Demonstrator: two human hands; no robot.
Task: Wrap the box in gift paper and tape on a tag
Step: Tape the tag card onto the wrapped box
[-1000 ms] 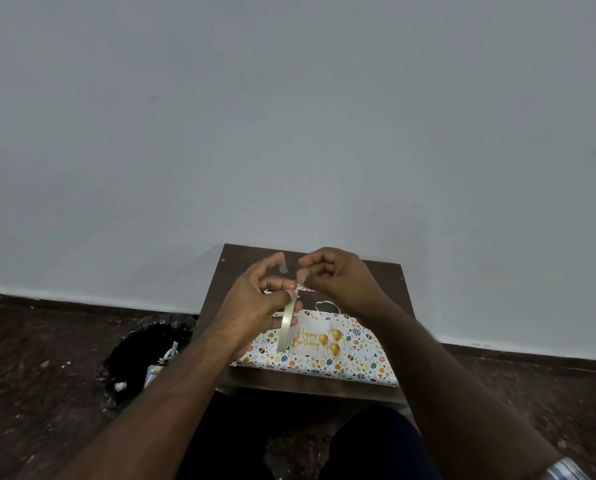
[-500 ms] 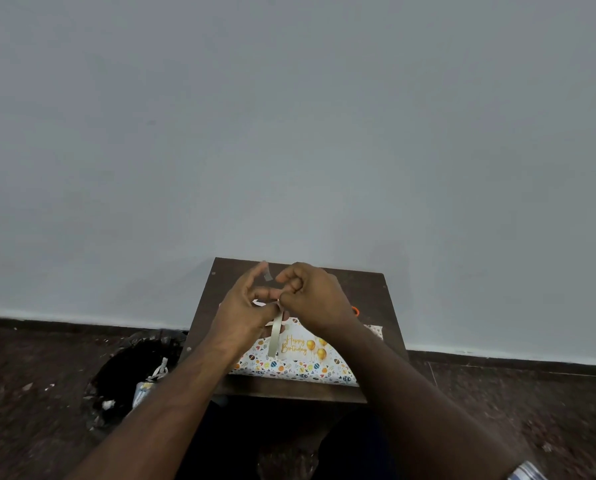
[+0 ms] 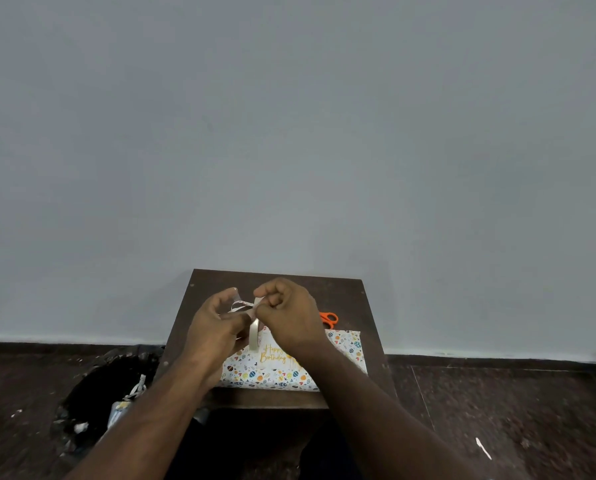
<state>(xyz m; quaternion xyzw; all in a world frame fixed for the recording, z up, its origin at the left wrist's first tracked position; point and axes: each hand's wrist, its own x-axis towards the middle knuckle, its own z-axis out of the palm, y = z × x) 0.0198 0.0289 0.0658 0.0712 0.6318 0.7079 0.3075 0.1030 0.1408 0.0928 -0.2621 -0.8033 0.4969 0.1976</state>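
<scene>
A box wrapped in white paper with colourful dots (image 3: 345, 351) lies on a small dark wooden table (image 3: 352, 296). A white tag with gold "Happy Birthday" lettering (image 3: 272, 355) sits on top of it. Above the box, my left hand (image 3: 213, 330) holds a roll of pale tape (image 3: 254, 336) on edge. My right hand (image 3: 289, 317) pinches the free end of the tape at the top of the roll, fingers curled. Both hands hover close together over the box's left half.
Orange-handled scissors (image 3: 329, 318) lie on the table behind the box, right of my right hand. A black bin (image 3: 92, 386) with paper scraps stands on the floor left of the table. A grey wall rises directly behind. Small white scraps dot the dark floor.
The view has shifted, and both hands now sit lower over the box. My right hand has closed in on the roll and pinches its tape end; the scissors have come into sight.
</scene>
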